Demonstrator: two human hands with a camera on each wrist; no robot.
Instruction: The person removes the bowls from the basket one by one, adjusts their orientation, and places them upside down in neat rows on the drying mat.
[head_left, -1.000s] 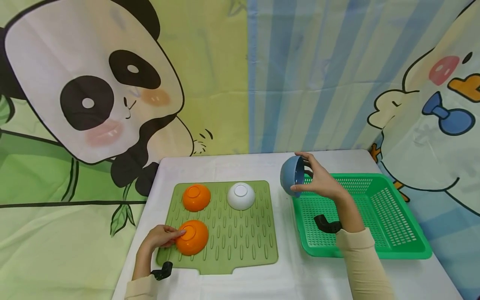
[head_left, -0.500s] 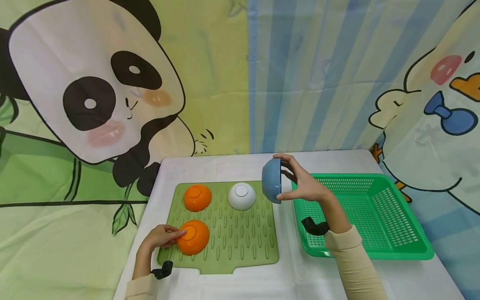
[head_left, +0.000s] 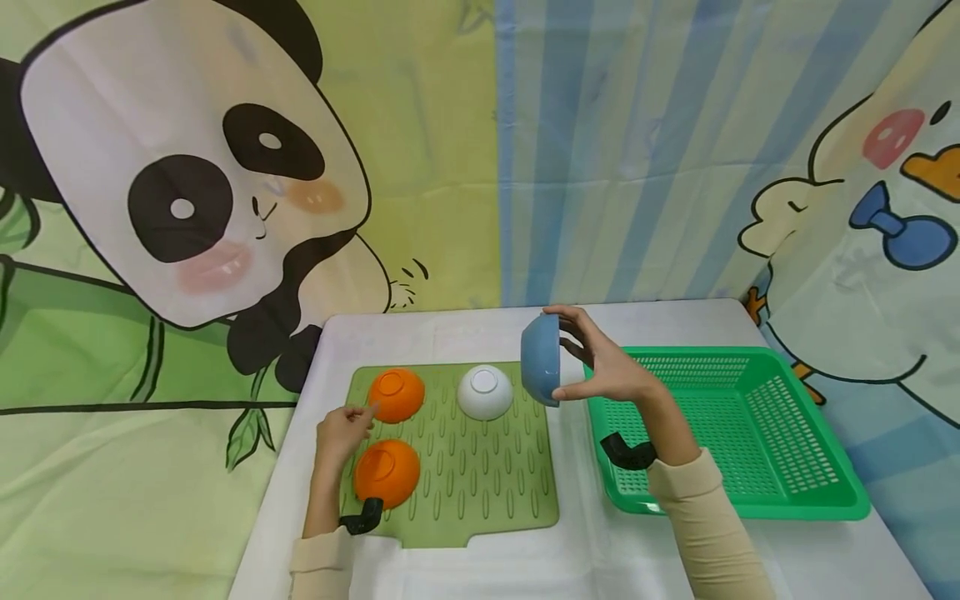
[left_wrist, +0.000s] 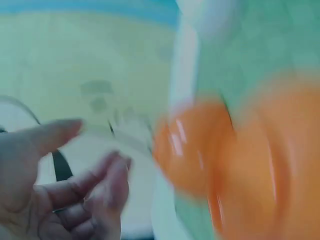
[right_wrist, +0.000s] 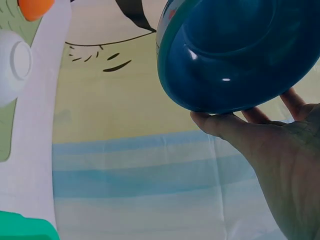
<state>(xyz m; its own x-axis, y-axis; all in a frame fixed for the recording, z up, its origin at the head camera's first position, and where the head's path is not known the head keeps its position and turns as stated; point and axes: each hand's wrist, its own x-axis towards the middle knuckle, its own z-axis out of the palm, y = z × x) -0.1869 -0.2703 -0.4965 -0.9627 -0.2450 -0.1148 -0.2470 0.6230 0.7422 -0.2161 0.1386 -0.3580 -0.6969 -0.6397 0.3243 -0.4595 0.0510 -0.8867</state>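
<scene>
My right hand (head_left: 607, 367) grips a blue bowl (head_left: 540, 360) by its rim, tipped on its side above the gap between mat and basket. The right wrist view looks into the bowl's glossy interior (right_wrist: 230, 55). My left hand (head_left: 345, 433) holds nothing; its fingertips are right at the edge of the back orange bowl (head_left: 397, 396). In the blurred left wrist view the left thumb and fingers (left_wrist: 102, 192) stand apart. A front orange bowl (head_left: 386, 473), partly covered by the wrist camera, and a white bowl (head_left: 484, 392) lie upside down, like the back one, on a green mat (head_left: 480, 492).
A green plastic basket (head_left: 813, 492) stands at the right, under my right forearm. White cloth (head_left: 450, 333) covers the table. Behind it hang a panda-print curtain (head_left: 420, 167) and a blue-striped one (head_left: 622, 150).
My left hand has left the front orange bowl and moved up to the back one. The right hand has carried the blue bowl left from over the basket, then slowed.
</scene>
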